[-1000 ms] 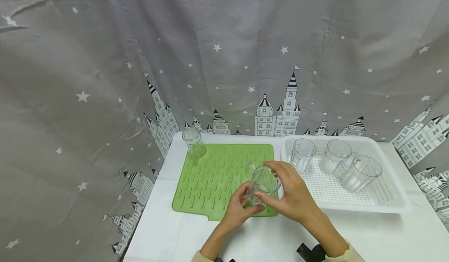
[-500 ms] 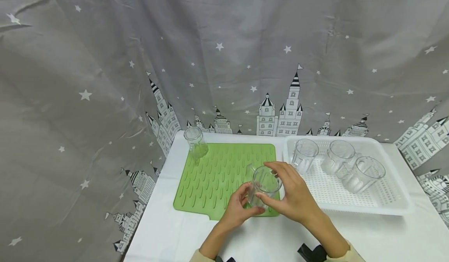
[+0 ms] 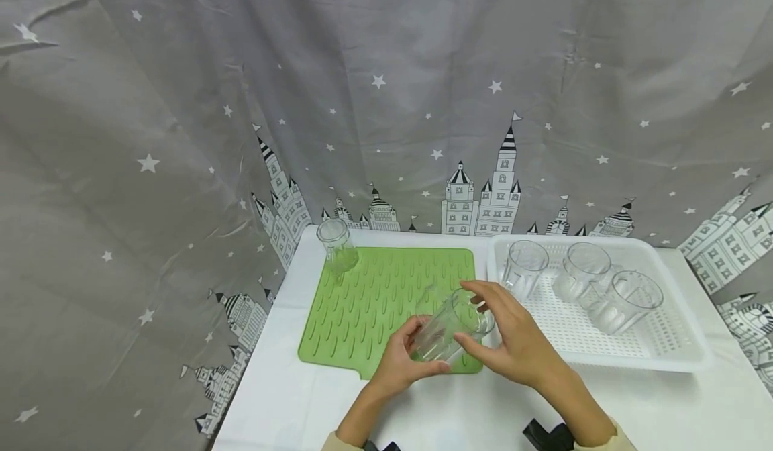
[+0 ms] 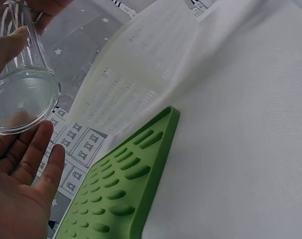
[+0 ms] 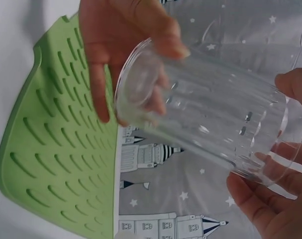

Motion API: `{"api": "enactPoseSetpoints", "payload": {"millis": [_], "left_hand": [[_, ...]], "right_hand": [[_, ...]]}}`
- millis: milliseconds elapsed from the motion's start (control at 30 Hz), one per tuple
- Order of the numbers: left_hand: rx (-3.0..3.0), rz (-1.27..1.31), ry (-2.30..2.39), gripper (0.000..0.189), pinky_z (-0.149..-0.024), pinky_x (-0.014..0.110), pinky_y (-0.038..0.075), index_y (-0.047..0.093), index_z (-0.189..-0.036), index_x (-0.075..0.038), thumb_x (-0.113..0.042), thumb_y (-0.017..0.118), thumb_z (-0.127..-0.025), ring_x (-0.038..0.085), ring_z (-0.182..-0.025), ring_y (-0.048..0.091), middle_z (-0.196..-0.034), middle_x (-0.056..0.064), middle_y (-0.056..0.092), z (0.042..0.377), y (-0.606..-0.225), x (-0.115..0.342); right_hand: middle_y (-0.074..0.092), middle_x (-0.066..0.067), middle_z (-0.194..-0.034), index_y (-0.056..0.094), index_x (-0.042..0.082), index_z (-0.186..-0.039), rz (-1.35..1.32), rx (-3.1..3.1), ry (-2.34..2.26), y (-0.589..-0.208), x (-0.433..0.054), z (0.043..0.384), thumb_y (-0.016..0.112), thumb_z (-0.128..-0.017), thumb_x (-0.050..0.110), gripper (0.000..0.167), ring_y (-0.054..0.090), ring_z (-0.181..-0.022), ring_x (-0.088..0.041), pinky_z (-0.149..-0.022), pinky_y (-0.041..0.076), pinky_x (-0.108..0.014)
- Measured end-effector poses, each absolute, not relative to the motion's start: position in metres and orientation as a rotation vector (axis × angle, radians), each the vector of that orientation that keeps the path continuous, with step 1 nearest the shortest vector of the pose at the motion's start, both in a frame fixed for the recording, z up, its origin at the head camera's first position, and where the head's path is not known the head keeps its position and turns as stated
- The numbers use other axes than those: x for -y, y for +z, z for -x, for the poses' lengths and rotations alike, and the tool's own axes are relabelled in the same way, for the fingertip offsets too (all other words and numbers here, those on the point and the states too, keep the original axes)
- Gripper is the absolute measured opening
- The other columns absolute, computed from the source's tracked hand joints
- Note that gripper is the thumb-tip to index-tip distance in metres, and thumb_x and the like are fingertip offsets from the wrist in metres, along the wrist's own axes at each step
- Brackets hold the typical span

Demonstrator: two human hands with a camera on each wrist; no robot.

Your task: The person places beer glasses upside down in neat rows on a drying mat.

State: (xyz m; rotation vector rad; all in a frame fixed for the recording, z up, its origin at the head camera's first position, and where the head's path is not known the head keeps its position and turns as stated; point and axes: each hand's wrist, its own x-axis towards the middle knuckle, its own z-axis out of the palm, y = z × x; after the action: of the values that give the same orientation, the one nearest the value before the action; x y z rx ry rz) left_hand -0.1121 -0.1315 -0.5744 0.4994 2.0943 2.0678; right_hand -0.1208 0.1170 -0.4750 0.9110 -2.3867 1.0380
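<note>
In the head view a clear glass mug is tilted above the near right part of a green ridged drying mat. Its rim leans up and right, its base down and left. My left hand holds it at the base, thumb on the side. My right hand grips the rim end with thumb and fingers. The right wrist view shows the mug lengthwise between both hands. In the left wrist view the round base of the mug faces the camera, fingers beside it.
To the right, a white perforated basket holds three clear mugs. Another clear mug stands at the mat's far left corner. Behind the white table hangs a grey curtain printed with castles and stars.
The mug has gone from nearly upright to tilted, its rim swung rightward. My right hand has moved slightly right with the rim, and my left hand slightly left and down.
</note>
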Motion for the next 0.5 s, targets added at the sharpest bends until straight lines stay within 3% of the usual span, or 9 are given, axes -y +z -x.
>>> {"api": "enactPoseSetpoints", "payload": {"millis": [200, 500], "left_hand": [[-2.101, -0.496, 2.135, 0.067, -0.102, 0.025, 0.060, 0.061, -0.140, -0.010, -0.006, 0.091, -0.081, 0.010, -0.116, 0.069, -0.131, 0.006, 0.069, 0.114, -0.569, 0.141], [-2.129, -0.495, 2.237, 0.071, -0.112, 0.022, 0.056, 0.057, -0.141, 0.003, -0.002, 0.090, -0.079, 0.008, -0.121, 0.069, -0.136, 0.016, 0.068, 0.114, -0.559, 0.149]], "right_hand": [[0.063, -0.003, -0.145, 0.047, 0.013, -0.159, -0.908, 2.445, 1.054, -0.482, -0.124, 0.120, 0.081, -0.092, 0.023, 0.076, 0.068, -0.114, -0.016, -0.090, 0.064, -0.035], [0.060, 0.000, -0.146, 0.040, 0.022, -0.163, -0.878, 2.542, 1.152, -0.494, -0.133, 0.118, 0.082, -0.095, 0.026, 0.079, 0.066, -0.122, -0.016, -0.096, 0.064, -0.032]]}}
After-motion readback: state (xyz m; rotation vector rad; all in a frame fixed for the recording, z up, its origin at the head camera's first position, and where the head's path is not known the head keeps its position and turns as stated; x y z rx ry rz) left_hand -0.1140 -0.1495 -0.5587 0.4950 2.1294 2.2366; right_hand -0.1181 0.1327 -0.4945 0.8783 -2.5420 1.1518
